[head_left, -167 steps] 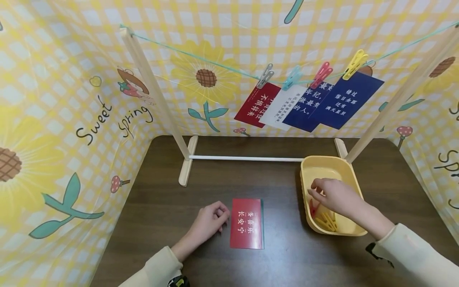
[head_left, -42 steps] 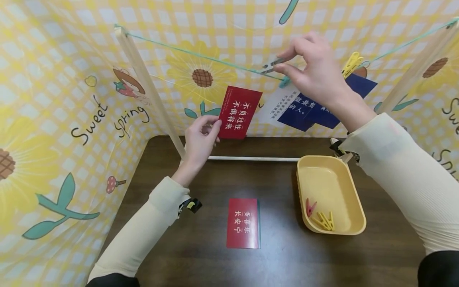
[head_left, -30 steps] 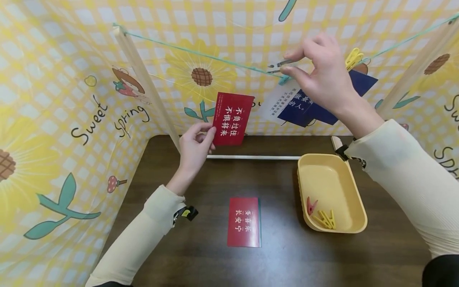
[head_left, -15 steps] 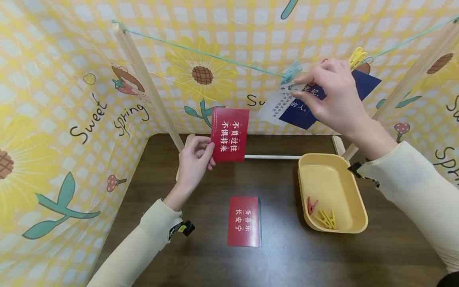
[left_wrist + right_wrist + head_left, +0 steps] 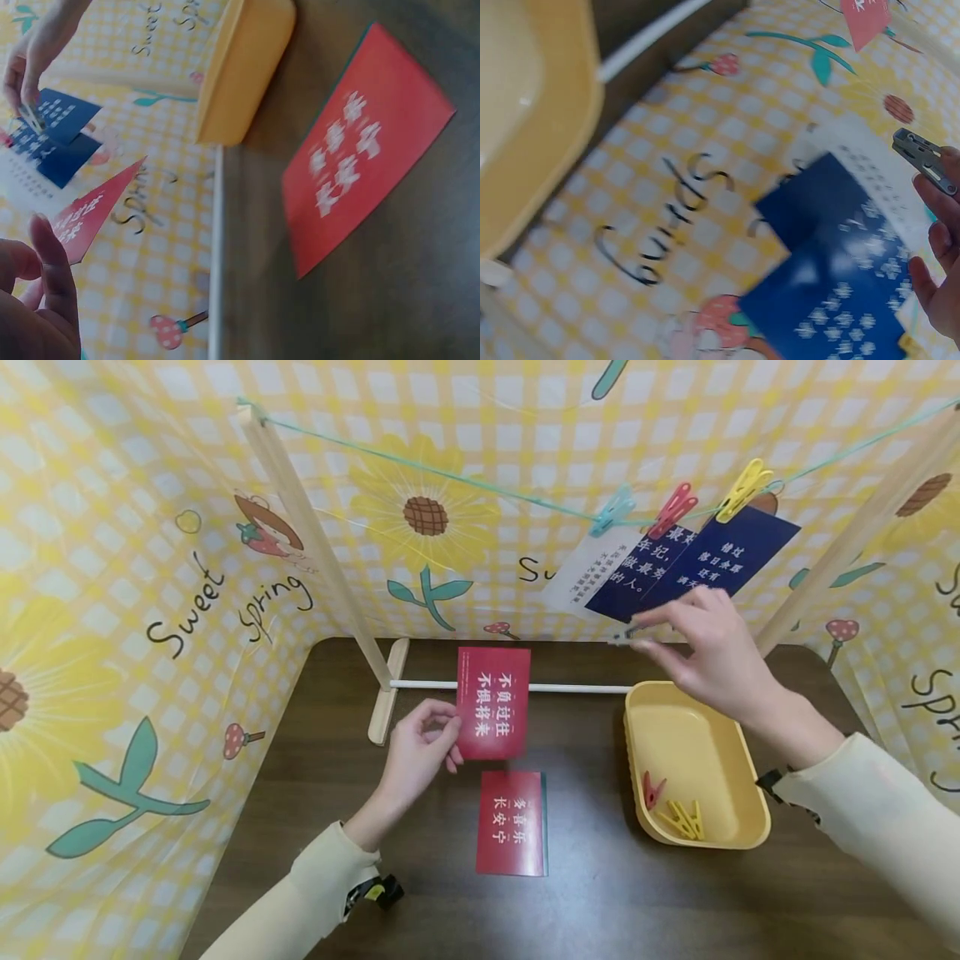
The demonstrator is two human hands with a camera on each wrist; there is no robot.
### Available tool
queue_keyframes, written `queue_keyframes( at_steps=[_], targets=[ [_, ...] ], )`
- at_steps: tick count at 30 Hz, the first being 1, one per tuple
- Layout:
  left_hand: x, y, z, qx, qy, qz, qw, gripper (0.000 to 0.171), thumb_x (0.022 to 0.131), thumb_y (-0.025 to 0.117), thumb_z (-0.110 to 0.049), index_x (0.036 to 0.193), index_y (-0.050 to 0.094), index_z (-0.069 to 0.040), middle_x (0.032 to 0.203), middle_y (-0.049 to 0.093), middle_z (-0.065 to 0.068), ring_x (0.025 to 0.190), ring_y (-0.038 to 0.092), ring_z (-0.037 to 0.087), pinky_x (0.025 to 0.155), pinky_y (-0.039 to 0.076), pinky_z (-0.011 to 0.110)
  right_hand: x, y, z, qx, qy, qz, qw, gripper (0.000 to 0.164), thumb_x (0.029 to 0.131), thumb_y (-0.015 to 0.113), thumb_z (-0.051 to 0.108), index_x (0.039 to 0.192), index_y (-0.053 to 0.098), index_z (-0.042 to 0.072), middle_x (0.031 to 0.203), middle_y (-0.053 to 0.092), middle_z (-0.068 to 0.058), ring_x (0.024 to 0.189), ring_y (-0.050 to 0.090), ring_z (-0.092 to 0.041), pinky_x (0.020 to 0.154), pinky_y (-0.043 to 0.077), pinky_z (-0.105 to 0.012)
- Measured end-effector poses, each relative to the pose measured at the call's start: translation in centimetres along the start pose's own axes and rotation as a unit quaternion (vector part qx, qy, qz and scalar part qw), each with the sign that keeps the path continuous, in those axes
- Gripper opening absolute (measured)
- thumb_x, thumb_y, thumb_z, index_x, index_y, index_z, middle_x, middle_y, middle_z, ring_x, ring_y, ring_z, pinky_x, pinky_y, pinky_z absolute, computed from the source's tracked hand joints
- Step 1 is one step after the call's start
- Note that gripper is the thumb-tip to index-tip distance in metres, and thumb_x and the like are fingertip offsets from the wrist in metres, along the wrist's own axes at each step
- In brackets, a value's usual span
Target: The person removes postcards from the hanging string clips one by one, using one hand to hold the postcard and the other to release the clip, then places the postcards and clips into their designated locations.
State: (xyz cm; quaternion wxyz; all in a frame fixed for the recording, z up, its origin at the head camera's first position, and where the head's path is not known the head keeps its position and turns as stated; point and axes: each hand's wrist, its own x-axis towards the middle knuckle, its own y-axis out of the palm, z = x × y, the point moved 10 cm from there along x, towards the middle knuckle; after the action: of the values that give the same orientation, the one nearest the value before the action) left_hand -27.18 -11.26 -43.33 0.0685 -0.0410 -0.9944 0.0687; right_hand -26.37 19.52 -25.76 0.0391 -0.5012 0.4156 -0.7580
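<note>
My left hand point(image 5: 420, 750) pinches a red card point(image 5: 493, 703) with white writing by its left edge, above the table just behind another red card point(image 5: 510, 823) that lies flat with a green edge showing under it. In my right hand point(image 5: 708, 647) a grey clothespin point(image 5: 922, 157) is pinched between thumb and fingers, in front of the hanging cards and above the back of the yellow basket point(image 5: 693, 739). On the green string point(image 5: 450, 485) hang a white card point(image 5: 588, 572) and blue cards point(image 5: 738, 556), held by a light blue clothespin point(image 5: 613, 512), a red clothespin point(image 5: 672, 512) and a yellow clothespin point(image 5: 745, 491).
A red clothespin point(image 5: 652, 791) and yellow clothespins point(image 5: 682, 820) lie in the basket's near left corner. A wooden post point(image 5: 315, 543) carries the string on the left, another post point(image 5: 847, 539) on the right. A white rod point(image 5: 577, 688) joins their feet. Patterned cloth surrounds the table.
The grey clothespin came off the string and my left hand took the red card it held. Since then the card has moved down toward the table, and the right hand down toward the basket.
</note>
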Motion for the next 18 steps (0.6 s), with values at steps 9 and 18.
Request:
queue_keyframes(
  at_steps=[9, 18],
  targets=[
    [-2.6, 1.6, 3.1, 0.003, -0.065, 0.028, 0.9975, 0.011, 0.099, 0.065, 0.000, 0.108, 0.062, 0.006, 0.093, 0.066, 0.021, 0.050, 0.062, 0.019, 0.047, 0.057, 0.031, -5.5, 1.9, -1.3, 0.004, 0.045, 0.047, 0.998, 0.036, 0.075, 0.086, -0.004, 0.110, 0.074, -0.001, 0.092, 0.072, -0.014, 0.080, 0.050, -0.025, 0.074, 0.035, -0.041],
    [-4.5, 3.1, 5.9, 0.008, -0.106, 0.059, 0.9926, 0.011, 0.100, 0.065, -0.002, 0.109, 0.063, 0.004, 0.095, 0.066, 0.018, 0.051, 0.063, 0.019, 0.048, 0.058, 0.031, -9.0, 3.0, -2.5, 0.001, 0.096, 0.073, 0.993, 0.038, 0.073, 0.087, -0.004, 0.108, 0.073, 0.000, 0.097, 0.077, -0.013, 0.085, 0.058, -0.027, 0.086, 0.043, -0.048]
  ],
)
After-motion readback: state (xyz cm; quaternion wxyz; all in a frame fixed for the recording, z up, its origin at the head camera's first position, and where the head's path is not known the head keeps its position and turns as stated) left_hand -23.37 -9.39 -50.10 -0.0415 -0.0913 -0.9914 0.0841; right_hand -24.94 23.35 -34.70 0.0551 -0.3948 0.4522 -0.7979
